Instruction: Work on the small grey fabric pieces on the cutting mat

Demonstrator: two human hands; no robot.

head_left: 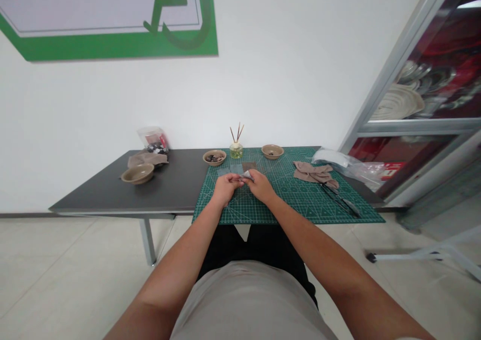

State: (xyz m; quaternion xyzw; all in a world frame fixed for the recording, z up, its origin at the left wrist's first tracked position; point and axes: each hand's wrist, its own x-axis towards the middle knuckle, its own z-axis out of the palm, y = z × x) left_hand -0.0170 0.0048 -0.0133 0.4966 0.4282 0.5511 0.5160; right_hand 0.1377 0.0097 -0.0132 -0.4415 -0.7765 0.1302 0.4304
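Both my hands meet over the green cutting mat near its far left part. My left hand and my right hand are closed together on a small grey piece, perhaps fabric, held between the fingertips. Small flat grey squares lie on the mat just beyond my fingers. A tan bowl with dark bits and a reed diffuser bottle stand behind them.
The dark table carries a tan bowl, brown cloth and a plastic bag at left. Another tan bowl, a brown cloth, scissors and a clear bag lie right. A glass cabinet stands at right.
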